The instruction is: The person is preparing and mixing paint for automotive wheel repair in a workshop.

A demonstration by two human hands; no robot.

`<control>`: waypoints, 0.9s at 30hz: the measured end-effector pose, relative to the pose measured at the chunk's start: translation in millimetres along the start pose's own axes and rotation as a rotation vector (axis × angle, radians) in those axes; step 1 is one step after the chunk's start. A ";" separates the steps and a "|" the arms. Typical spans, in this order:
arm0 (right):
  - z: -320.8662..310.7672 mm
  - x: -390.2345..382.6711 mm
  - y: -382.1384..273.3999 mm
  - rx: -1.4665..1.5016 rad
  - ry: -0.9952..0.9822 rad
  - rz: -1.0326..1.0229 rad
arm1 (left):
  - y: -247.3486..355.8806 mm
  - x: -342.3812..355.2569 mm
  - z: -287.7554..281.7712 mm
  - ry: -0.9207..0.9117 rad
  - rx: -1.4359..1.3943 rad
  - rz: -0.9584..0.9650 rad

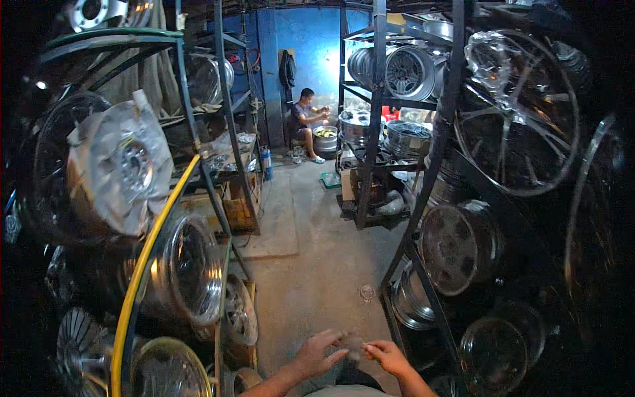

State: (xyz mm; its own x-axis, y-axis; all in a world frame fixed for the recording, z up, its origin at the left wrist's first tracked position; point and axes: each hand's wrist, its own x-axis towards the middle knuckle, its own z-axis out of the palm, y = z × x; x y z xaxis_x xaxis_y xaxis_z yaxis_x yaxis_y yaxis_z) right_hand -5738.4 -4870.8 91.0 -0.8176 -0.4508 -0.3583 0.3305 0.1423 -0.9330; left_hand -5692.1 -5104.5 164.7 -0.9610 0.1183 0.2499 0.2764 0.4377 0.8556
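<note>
At the bottom centre, my left hand (316, 355) has its fingers extended and apart, close beside a small greyish item (354, 345) that is blurred and too indistinct to name. My right hand (386, 358) pinches this item between thumb and forefinger. Both forearms come in from the lower edge, over the concrete floor (311, 278).
Metal racks (218, 119) of wheel rims (450, 248) line both sides of an aisle. A yellow bar (152, 236) runs down the left. At the back, a seated person (304, 119) works at a round container (325, 142). A green tray (329, 180) lies on the floor.
</note>
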 end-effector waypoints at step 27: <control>-58.5 837.2 -310.4 -0.618 -0.296 -0.594 | -379.0 527.5 -227.3 0.371 0.106 -0.745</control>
State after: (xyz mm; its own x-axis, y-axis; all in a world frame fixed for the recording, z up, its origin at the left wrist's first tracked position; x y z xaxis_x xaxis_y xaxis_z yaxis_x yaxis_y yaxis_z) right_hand -6553.0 -5240.8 78.7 -0.5896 -0.7971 0.1306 -0.4887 0.2232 -0.8434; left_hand -6302.0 -5410.6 75.3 -0.8216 -0.5278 -0.2153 -0.4502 0.3691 0.8131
